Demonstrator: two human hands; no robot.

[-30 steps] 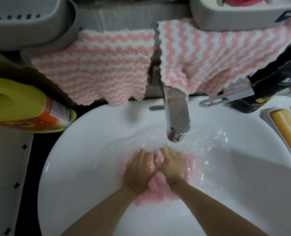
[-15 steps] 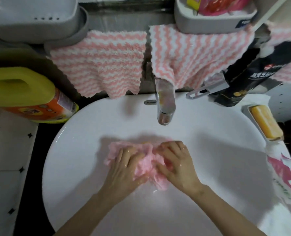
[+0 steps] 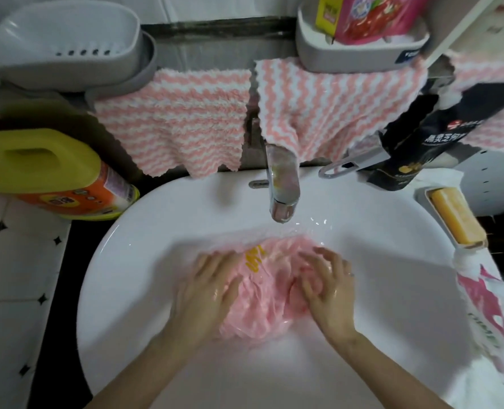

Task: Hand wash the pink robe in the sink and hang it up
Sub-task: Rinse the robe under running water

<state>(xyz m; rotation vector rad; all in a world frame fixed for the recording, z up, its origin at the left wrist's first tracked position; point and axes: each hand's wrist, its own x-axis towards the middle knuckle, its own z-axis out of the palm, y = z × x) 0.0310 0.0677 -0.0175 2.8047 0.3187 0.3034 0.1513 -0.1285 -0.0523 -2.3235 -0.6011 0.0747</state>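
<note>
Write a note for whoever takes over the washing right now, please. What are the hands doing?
Left hand: flat, pressing on the pink robe.
Right hand: bent fingers on the robe; whether it grips is unclear.
Robe: wet and bunched in the sink, below the faucet.
Done: robe is wet, washing under way.
Left: finish washing, wring it out, hang it up.

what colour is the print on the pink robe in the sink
Yellow lettering on the wet pink fabric robe, best seen in the head view.
</note>
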